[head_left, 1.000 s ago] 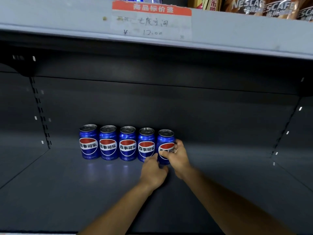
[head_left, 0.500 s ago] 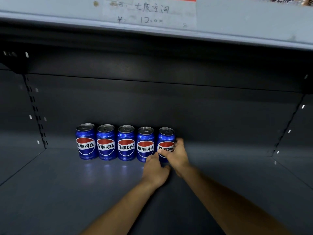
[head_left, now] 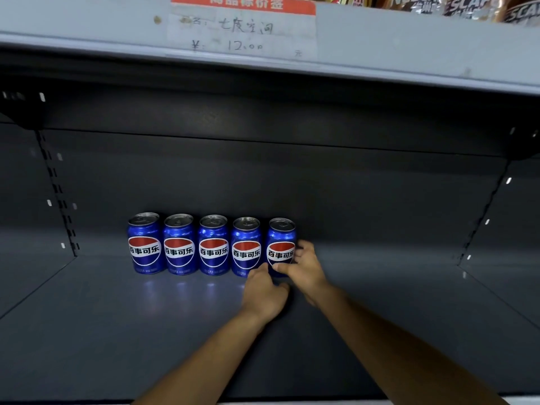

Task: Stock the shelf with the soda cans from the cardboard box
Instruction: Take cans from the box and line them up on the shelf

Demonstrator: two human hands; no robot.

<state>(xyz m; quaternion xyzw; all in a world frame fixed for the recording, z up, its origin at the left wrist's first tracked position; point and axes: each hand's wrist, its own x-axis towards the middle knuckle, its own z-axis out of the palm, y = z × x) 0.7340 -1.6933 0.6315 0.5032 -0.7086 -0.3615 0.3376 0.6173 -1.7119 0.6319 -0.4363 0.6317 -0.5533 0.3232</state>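
Right hand (head_left: 306, 266): wraps the right side of the fifth blue aluminium soda can with the red, white and blue logo (head_left: 281, 244), thumb across its lower front, fingers curled behind.
Left hand (head_left: 264, 290): sits just in front of that can's base, fingers curled towards it; whether they pinch the can or only touch it is hidden by the knuckles, so I cannot tell.
Can held: upright on the dark grey metal shelf (head_left: 117, 331), at the right end of the row, near the back panel.
Rest of row (head_left: 195, 244): four matching blue cans stand to the left of both hands, upright, labels forward, close together.
Cardboard box: not in view.
Above the hands: a pale grey upper shelf edge with a handwritten paper price tag (head_left: 242, 27).
Stage: likely squaring the fifth can before release.
Risk: a sideways push from the right hand could knock the neighbouring can and topple the row leftwards; a wrist catching the rim on withdrawal could tip the end can.
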